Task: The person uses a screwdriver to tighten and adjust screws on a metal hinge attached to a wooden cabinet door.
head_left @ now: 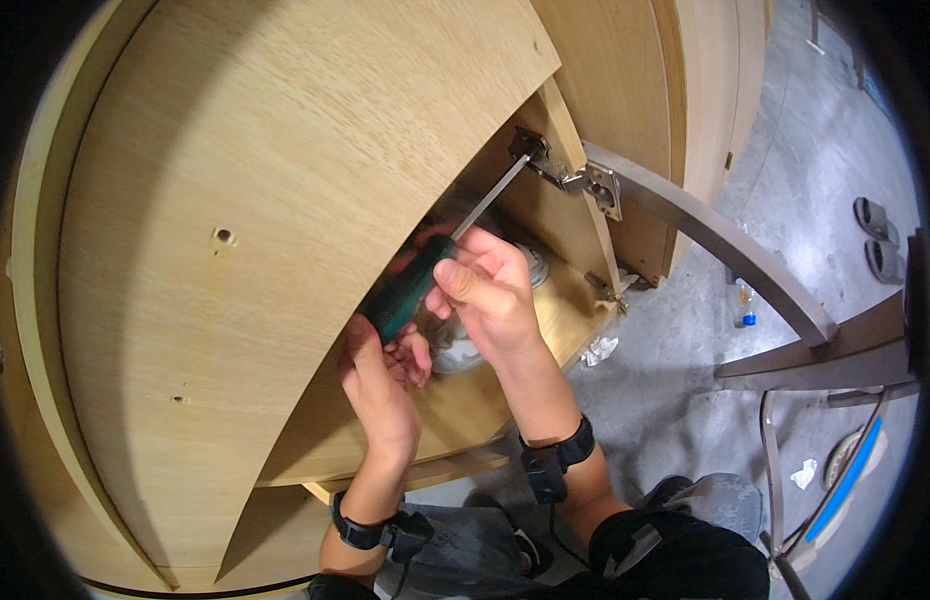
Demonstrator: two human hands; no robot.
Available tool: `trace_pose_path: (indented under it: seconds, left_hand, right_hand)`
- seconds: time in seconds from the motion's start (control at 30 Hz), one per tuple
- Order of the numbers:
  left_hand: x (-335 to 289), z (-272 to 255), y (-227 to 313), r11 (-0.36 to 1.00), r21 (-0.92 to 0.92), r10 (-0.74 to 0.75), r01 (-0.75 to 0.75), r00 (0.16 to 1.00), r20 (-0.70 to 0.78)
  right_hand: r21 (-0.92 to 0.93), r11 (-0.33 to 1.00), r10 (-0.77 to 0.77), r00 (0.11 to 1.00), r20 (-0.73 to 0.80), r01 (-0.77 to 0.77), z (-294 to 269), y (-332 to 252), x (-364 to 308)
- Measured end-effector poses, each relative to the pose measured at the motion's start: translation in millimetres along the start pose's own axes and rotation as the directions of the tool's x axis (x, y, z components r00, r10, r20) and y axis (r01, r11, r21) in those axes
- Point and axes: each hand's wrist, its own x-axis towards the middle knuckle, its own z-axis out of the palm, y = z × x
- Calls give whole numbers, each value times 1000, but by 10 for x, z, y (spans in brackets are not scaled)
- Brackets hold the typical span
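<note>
A green-handled screwdriver (410, 290) points up and right, its steel shaft reaching a metal hinge (570, 178) on the edge of a light wooden cabinet door (235, 250). My right hand (490, 290) is wrapped around the upper part of the handle. My left hand (380, 375) grips the lower end of the handle, close against the door's edge. The door stands open in front of the cabinet opening and hides much of the inside.
Inside the cabinet a pale round object (530, 265) lies on the wooden shelf (545, 320). A second hinge (605, 290) sits lower on the frame. Grey concrete floor (685, 330) holds crumpled paper (598, 350), a small bottle (745, 300) and sandals (878, 235). A dark curved bar (725, 245) crosses right.
</note>
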Motion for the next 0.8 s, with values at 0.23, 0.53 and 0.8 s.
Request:
trace_pose_path:
  seconds: [0.23, 0.53, 0.8]
  left_hand:
    - [-46, 123, 31, 979, -12, 205, -205, 978, -44]
    - [-8, -4, 48, 994, -112, -2, -1, 1000, -24]
    - [-94, 154, 160, 991, -116, 59, -59, 998, -4]
  right_hand:
    - [-128, 990, -89, 964, -251, 58, 67, 116, 39]
    - [117, 993, 24, 998, 56, -31, 50, 20, -23]
    - [-127, 992, -15, 994, -105, 1, 56, 55, -8]
